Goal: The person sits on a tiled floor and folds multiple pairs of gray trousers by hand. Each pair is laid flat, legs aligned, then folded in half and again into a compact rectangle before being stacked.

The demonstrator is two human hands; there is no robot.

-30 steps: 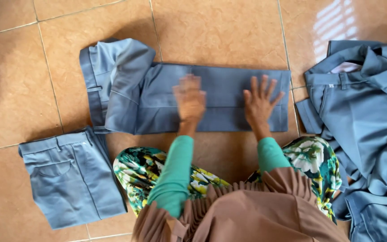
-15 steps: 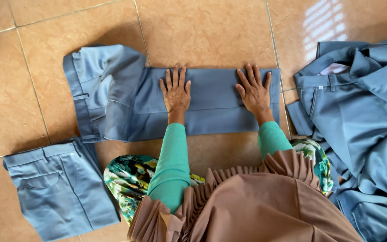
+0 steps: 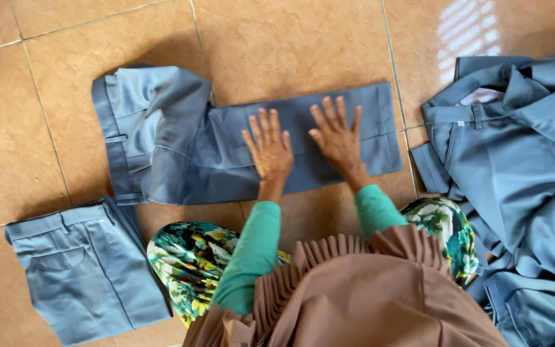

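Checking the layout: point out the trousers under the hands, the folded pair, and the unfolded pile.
Flat trousers (image 3: 181, 148), head view, seat.
Folded trousers (image 3: 85, 270), head view, back pocket.
Unfolded pile (image 3: 521, 167), head view, top garment.

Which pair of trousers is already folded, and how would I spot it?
Start at the long grey-blue trousers spread across the tiled floor under both hands. Look below their waistband, toward the lower left corner. There lie the folded trousers, a compact rectangle with a pocket showing, unlike the loose heap of garments at right.
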